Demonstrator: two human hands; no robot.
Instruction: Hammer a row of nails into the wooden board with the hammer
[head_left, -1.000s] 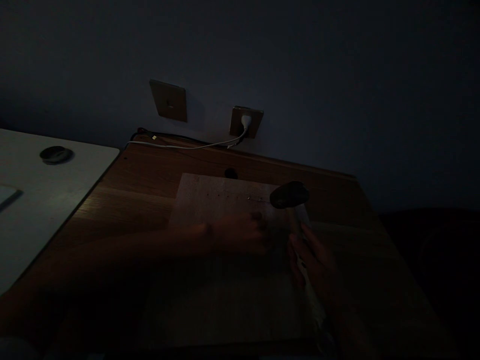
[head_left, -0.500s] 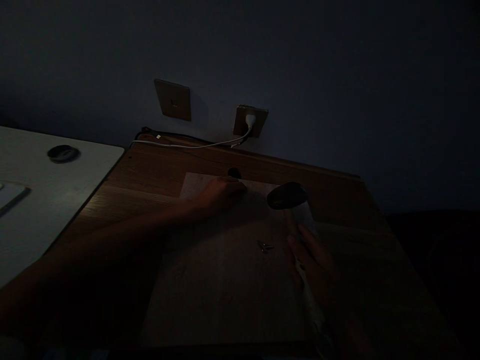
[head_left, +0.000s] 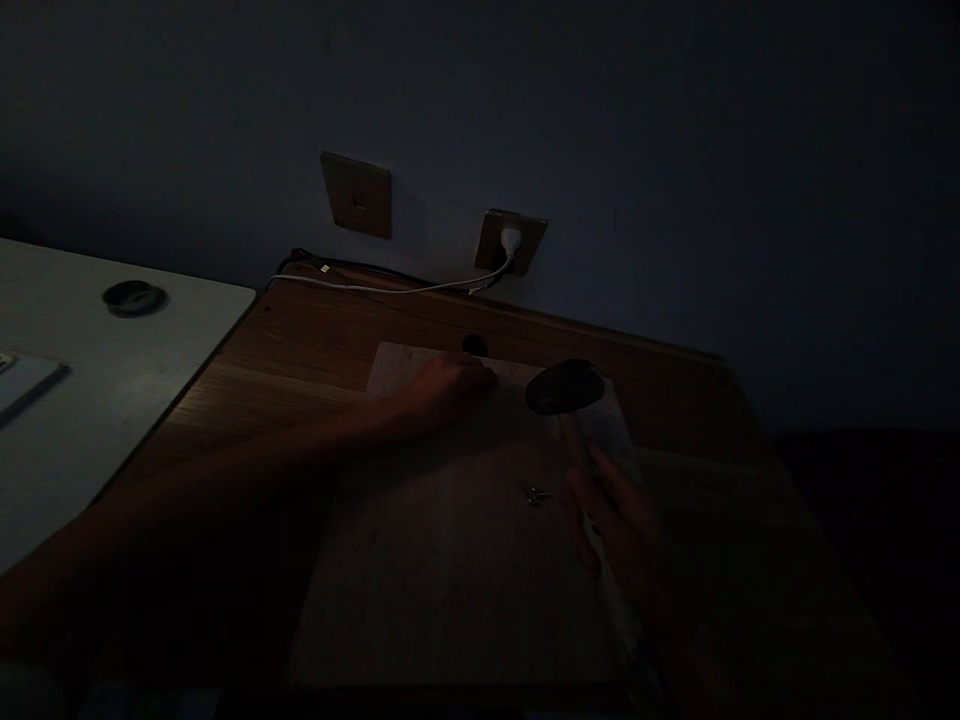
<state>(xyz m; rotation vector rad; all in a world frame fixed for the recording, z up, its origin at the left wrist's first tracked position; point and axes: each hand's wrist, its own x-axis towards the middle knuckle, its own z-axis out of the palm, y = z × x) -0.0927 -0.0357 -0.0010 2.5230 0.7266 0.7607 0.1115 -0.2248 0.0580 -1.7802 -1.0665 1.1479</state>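
Dim light covers the scene. My left hand [head_left: 450, 388] rests near the far edge of a pale wooden board [head_left: 450, 560], its fingers curled together; whatever is between the fingertips is too dark to see. My right hand [head_left: 619, 515] is wrapped round the handle of a mallet [head_left: 565, 388] with a dark head and light handle. The head is over the board's far right part, to the right of my left hand. Several small metal pieces [head_left: 535, 493], like nails or screws, lie on the board between my hands.
Beneath the board is a brown wooden table [head_left: 322, 360]. A white surface [head_left: 67, 400] at the left holds a dark round ring [head_left: 131, 297] and a pale flat object [head_left: 26, 385]. Cables [head_left: 390, 290] run along the wall to a socket [head_left: 511, 242]. A dark round spot [head_left: 474, 345] sits behind the board.
The mallet head has shifted slightly left, closer to my left hand, with my right hand on its handle. The whole view has shifted a little. My left hand keeps its place on the board.
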